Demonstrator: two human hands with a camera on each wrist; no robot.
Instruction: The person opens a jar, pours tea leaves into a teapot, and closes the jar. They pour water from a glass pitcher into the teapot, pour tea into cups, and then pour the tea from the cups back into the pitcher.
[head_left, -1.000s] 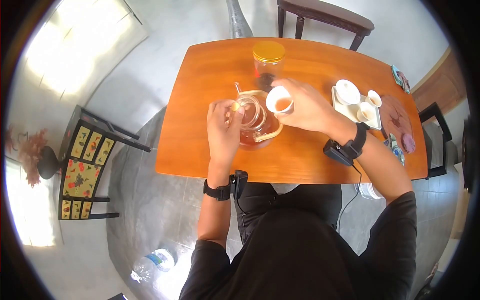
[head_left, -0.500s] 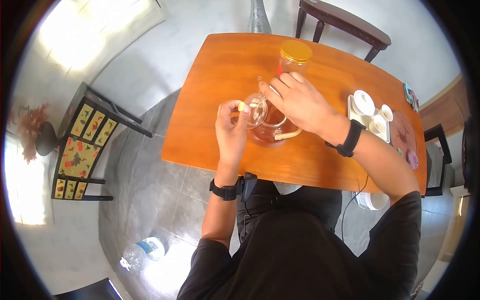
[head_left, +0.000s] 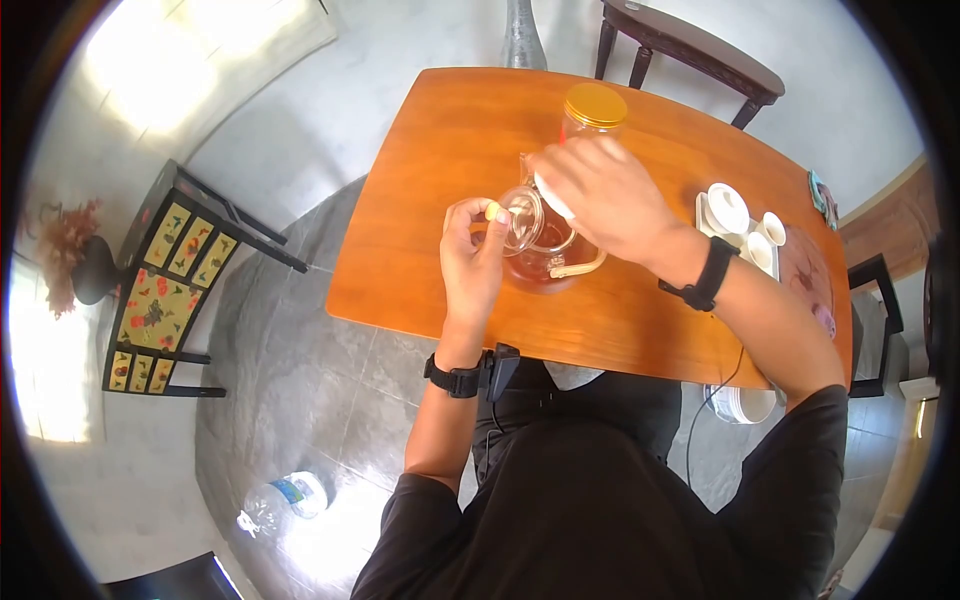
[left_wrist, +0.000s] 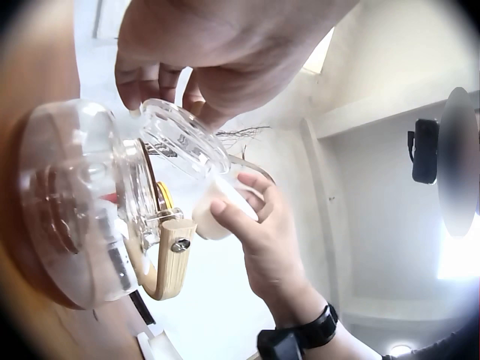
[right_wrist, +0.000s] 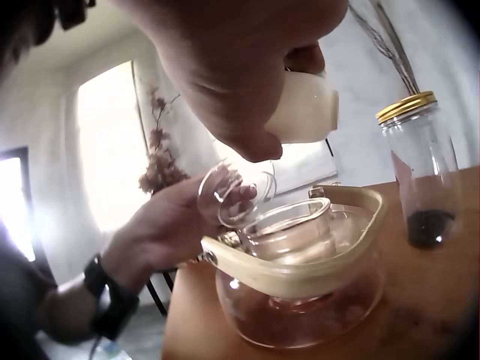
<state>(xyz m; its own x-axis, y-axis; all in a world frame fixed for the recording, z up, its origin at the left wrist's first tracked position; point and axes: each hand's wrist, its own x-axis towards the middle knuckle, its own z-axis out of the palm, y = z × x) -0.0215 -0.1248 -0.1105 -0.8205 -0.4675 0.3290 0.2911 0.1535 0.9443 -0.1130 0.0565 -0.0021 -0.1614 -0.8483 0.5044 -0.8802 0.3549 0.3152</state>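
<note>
On the wooden table stands a round glass teapot with a pale bent-wood handle and reddish-brown liquid inside. My left hand pinches the yellow knob of its glass lid, holding the lid tilted beside the pot's mouth. Over that mouth my right hand grips a white cup, tipped far over toward the pot. The right hand hides much of the cup in the head view; its outside shows in the left wrist view. The liquid in the cup is hidden.
Behind the teapot stands a clear jar with a gold lid and dark contents at its bottom. To the right, a white tray holds a lidded white bowl and small white cups. A cloth lies at the table's right edge.
The right hand has tipped the cup over the teapot; tea showed inside it a second ago. The left hand has tilted the lid beside the pot's mouth. The head view has shifted.
</note>
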